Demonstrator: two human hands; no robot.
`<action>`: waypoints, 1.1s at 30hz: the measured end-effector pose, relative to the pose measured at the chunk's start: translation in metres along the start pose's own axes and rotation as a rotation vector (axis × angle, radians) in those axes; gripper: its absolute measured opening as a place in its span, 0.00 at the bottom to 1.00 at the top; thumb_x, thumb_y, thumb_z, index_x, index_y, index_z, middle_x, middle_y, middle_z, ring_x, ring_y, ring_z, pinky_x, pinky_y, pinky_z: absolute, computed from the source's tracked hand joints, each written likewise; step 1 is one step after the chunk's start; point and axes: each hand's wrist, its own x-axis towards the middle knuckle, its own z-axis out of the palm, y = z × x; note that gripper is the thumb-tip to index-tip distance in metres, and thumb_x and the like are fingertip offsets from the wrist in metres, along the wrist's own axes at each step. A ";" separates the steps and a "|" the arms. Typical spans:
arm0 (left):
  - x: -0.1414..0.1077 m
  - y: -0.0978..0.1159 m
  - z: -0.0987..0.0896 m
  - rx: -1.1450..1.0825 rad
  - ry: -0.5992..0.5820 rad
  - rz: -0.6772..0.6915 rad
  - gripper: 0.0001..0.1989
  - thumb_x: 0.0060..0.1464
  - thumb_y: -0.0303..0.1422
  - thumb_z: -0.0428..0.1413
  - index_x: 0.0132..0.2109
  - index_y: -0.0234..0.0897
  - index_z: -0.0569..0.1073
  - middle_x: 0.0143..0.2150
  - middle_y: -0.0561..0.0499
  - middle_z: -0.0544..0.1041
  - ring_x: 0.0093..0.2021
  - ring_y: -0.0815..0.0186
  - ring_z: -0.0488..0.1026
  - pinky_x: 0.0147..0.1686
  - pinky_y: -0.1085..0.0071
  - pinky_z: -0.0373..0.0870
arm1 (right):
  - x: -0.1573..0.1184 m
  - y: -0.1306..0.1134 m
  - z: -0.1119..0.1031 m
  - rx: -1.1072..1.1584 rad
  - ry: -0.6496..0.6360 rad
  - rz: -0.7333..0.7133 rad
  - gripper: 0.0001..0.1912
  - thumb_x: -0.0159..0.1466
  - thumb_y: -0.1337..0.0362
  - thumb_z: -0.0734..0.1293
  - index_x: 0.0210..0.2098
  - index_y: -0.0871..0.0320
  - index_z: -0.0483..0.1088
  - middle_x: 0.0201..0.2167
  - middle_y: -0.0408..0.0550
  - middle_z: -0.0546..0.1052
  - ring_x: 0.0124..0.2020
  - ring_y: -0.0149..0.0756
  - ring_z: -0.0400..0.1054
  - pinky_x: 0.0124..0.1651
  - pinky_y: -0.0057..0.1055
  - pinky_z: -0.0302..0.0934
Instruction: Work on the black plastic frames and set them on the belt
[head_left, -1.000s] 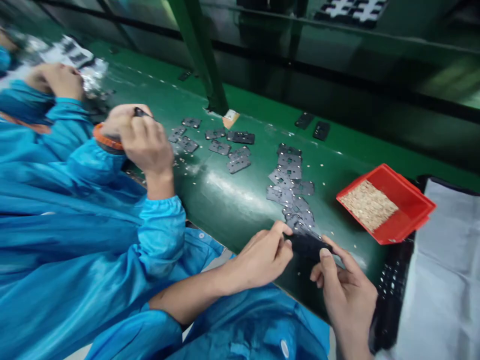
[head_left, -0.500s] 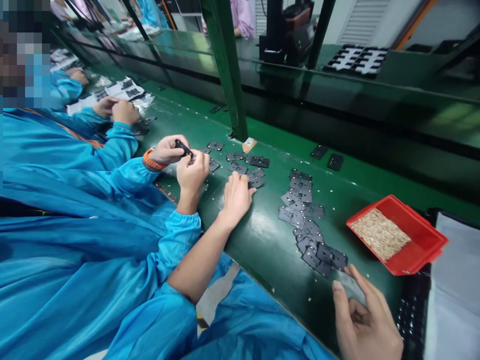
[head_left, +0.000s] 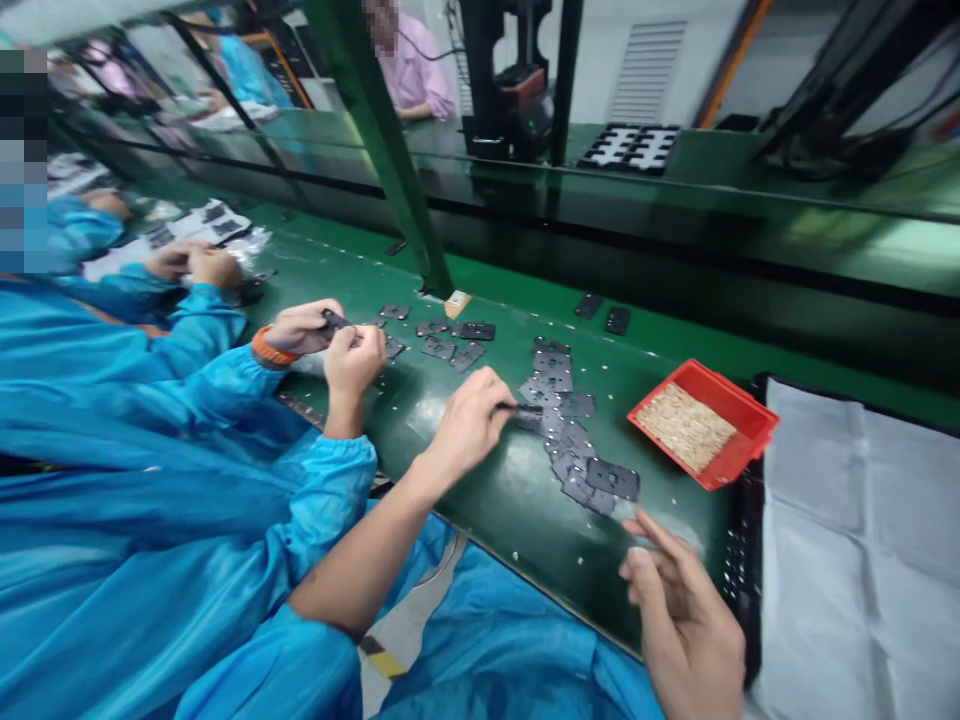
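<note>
Between finger and thumb, my left hand [head_left: 472, 420] pinches a thin dark plate [head_left: 504, 406] by its end, just left of a winding row of overlapping black plates [head_left: 551, 370] on the green bench [head_left: 495, 510]. My right hand [head_left: 686, 620] is at the lower right, fingers apart and half curled, with nothing visible between them. Its fingertips are near the lower end of the row, by a black plate [head_left: 613, 478]. Several loose plates [head_left: 472, 330] lie farther left. Behind my right hand is a red bin [head_left: 757, 430] of small pale pieces [head_left: 686, 428].
At the left, a co-worker's hands [head_left: 352, 362] hold a small black part [head_left: 334, 322]. A green post [head_left: 382, 150] rises from the bench. Two black plates [head_left: 618, 320] lie near the back ledge. A black tray with pale sheets [head_left: 814, 530] is at the right.
My left hand has left the loose plates and moved toward the row, now with a plate in its fingers. My right hand stays open near the row's lower end. The view has shifted right.
</note>
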 end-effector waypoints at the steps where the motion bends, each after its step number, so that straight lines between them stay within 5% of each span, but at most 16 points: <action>1: -0.008 0.021 0.006 -0.053 0.032 0.159 0.06 0.63 0.22 0.59 0.41 0.38 0.77 0.41 0.48 0.74 0.44 0.62 0.72 0.44 0.67 0.70 | 0.001 -0.003 -0.002 0.102 -0.034 0.065 0.22 0.74 0.52 0.67 0.63 0.56 0.73 0.48 0.55 0.83 0.32 0.34 0.78 0.35 0.30 0.74; 4: -0.032 0.077 0.024 -0.157 0.131 0.557 0.08 0.66 0.21 0.55 0.40 0.36 0.76 0.36 0.49 0.72 0.37 0.63 0.67 0.37 0.67 0.66 | 0.005 -0.012 -0.008 0.364 -0.122 0.208 0.24 0.75 0.49 0.66 0.63 0.56 0.70 0.40 0.52 0.84 0.29 0.34 0.78 0.34 0.31 0.74; 7: -0.048 0.110 0.033 -0.266 0.056 0.664 0.09 0.68 0.22 0.53 0.49 0.36 0.76 0.41 0.47 0.75 0.41 0.62 0.70 0.40 0.65 0.69 | 0.005 -0.016 -0.019 0.416 -0.045 0.275 0.20 0.71 0.52 0.72 0.56 0.56 0.72 0.31 0.46 0.82 0.27 0.31 0.76 0.34 0.27 0.74; 11: -0.051 0.125 0.031 -0.565 -0.327 0.365 0.31 0.66 0.34 0.62 0.71 0.39 0.61 0.61 0.37 0.71 0.56 0.56 0.73 0.50 0.61 0.74 | -0.003 -0.015 -0.029 0.374 0.124 0.246 0.17 0.70 0.57 0.74 0.54 0.53 0.71 0.30 0.43 0.82 0.28 0.31 0.77 0.34 0.25 0.74; 14: -0.048 0.134 0.031 -0.773 -0.580 0.135 0.16 0.71 0.42 0.55 0.58 0.38 0.68 0.45 0.46 0.77 0.41 0.63 0.75 0.42 0.67 0.72 | -0.009 -0.011 -0.031 0.344 0.121 0.156 0.14 0.71 0.61 0.72 0.55 0.51 0.69 0.35 0.44 0.83 0.29 0.32 0.80 0.32 0.26 0.76; 16: -0.048 0.140 0.033 -0.793 -0.677 0.034 0.11 0.74 0.41 0.49 0.46 0.39 0.68 0.32 0.54 0.73 0.31 0.67 0.69 0.35 0.71 0.66 | -0.012 -0.008 -0.033 0.216 0.175 0.067 0.13 0.72 0.64 0.71 0.55 0.51 0.71 0.38 0.46 0.84 0.32 0.34 0.81 0.34 0.27 0.77; 23: -0.054 0.150 0.034 -0.780 -0.692 -0.089 0.12 0.73 0.41 0.49 0.41 0.40 0.65 0.28 0.58 0.64 0.28 0.69 0.60 0.30 0.71 0.55 | -0.015 0.000 -0.044 -0.236 0.288 -0.314 0.14 0.67 0.75 0.73 0.50 0.54 0.78 0.43 0.47 0.85 0.42 0.39 0.83 0.46 0.35 0.80; 33: -0.061 0.154 0.031 -0.848 -0.678 -0.159 0.15 0.72 0.44 0.49 0.38 0.40 0.64 0.25 0.59 0.61 0.25 0.69 0.58 0.28 0.70 0.53 | -0.022 -0.002 -0.042 -0.296 0.343 -0.382 0.18 0.65 0.78 0.73 0.50 0.54 0.79 0.43 0.45 0.86 0.42 0.39 0.83 0.47 0.34 0.80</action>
